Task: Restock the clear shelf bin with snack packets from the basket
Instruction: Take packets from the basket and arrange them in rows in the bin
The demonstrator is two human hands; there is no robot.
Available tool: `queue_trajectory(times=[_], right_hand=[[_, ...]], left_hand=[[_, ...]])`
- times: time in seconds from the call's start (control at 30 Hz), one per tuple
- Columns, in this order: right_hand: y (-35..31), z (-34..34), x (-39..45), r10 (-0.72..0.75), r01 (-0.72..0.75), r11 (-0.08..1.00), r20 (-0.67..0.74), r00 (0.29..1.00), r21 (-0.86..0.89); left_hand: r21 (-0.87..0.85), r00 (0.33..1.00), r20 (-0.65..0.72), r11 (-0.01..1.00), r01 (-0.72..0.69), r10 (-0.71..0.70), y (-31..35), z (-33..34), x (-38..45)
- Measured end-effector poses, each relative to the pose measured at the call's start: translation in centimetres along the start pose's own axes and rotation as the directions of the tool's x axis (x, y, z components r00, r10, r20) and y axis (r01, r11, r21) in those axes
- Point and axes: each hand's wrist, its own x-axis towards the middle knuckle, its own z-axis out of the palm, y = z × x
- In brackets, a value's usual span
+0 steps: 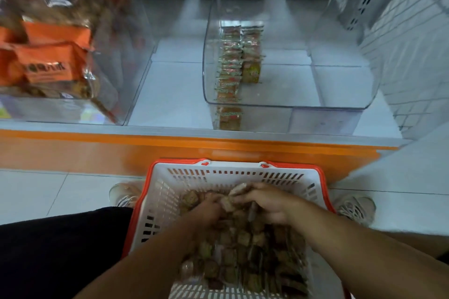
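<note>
Clearly the restocking is at an early stage. Taking the white basket with the orange rim as the landmark: it sits on the floor tiles at the person's feet, and a deep layer of small brownish snack packets covers its bottom. Both hands are down inside it, toward its far wall. The left hand has its fingers curled into the heap and looks to be gripping packets, though the fingertips are buried, so the exact hold is a judgement. The right hand pinches a small stack of packets lifted just above the heap, near the basket's far wall.

Beyond the basket and above it, past the orange shelf edge, stands the clear shelf bin. Inside it two short rows of packets stand on edge against the bin's left side (one row reaches nearly to the bin's front, the other stops farther back). All the rest of the bin's floor, to the right of those rows, is bare. So only a small share of the bin looks filled, and many packets remain in the basket.

Up and to the left of the basket, another clear bin holds orange-labelled bags; it seems no part of this job. What remains, as I judge it: lift the gathered handfuls to the bin, extend the rows rightward, and repeat many times.
</note>
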Motion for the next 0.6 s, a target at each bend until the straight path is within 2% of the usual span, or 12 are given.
queue_trajectory(times=[0.1, 0.27, 0.43, 0.6], right_hand=[[-2.4, 1.3, -2.6, -0.040, 0.035, 0.997, 0.071, 0.997, 0.066], [-6.7, 3.8, -7.9, -0.130, 0.122, 0.984, 0.052, 0.990, 0.131], [-10.9, 4.8, -14.2, -0.203, 0.178, 0.960, 0.096, 0.975, 0.216], [-14.2, 5.4, -18.8, -0.296, 0.237, 0.926, 0.174, 0.939, 0.295]], left_hand=[[-0.229, 0.997, 0.035, 0.971, 0.068, -0.062, 2.3, 0.3, -2.4], [-0.362, 0.994, 0.086, 0.928, 0.090, -0.063, 6.7, -0.4, -7.5], [-0.397, 0.974, 0.215, 0.917, 0.017, 0.075, 12.4, -0.6, -14.7], [-0.496, 0.928, 0.257, 0.861, -0.115, 0.271, 16.1, -0.7, -20.3]])
